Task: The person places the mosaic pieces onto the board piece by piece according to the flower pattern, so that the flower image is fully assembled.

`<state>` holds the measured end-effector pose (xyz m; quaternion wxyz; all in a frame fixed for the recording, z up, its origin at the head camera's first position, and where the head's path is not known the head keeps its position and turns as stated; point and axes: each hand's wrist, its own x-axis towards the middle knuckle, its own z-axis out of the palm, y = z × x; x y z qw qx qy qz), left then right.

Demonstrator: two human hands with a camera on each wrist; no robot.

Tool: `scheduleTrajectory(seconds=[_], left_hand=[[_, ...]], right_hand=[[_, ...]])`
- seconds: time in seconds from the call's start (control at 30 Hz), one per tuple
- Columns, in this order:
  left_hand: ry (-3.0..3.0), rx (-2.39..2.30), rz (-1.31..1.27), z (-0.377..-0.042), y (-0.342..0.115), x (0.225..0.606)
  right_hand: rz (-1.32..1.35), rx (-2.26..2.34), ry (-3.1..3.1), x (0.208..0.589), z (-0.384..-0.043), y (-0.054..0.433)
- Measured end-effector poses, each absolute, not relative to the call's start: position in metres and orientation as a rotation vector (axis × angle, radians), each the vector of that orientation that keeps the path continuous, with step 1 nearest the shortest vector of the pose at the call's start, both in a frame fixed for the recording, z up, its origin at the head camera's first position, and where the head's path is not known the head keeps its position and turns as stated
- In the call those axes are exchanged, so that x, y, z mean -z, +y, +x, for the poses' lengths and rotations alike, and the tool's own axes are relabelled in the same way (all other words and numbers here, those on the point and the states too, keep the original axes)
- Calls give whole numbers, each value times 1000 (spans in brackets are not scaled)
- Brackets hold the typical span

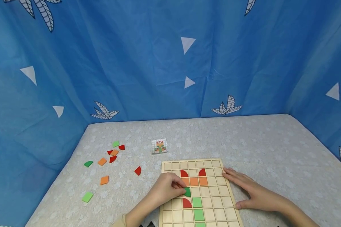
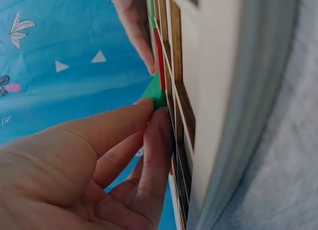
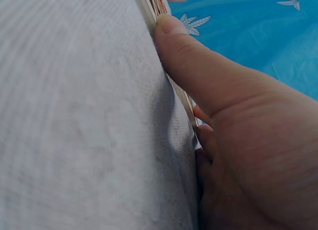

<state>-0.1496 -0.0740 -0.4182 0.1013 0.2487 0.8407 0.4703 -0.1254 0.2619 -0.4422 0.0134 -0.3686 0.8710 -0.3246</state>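
Note:
A wooden grid board (image 1: 218,200) lies on the table with red, orange and green tiles in some of its cells. My left hand (image 1: 170,186) pinches a dark green quarter-circle tile (image 1: 188,192) between thumb and fingers, close over a cell left of the middle. In the left wrist view this green tile (image 2: 156,92) is held slightly tilted beside a red tile (image 2: 159,56) on the board. My right hand (image 1: 253,194) rests along the board's right edge with fingers extended; in the right wrist view its thumb (image 3: 198,61) lies against that edge.
Loose tiles lie scattered left of the board, among them a red quarter-circle (image 1: 138,171), an orange square (image 1: 104,180) and a light green square (image 1: 87,197). A small pattern card (image 1: 159,146) lies behind the board. A blue curtain (image 1: 159,63) hangs around the table.

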Motion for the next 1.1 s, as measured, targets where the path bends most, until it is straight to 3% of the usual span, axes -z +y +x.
scheduleTrajectory(seconds=[1.1], left_hand=[[2499, -1449, 679, -150, -81, 405]], right_hand=[[-1127, 1046, 2692, 443, -125, 261]])
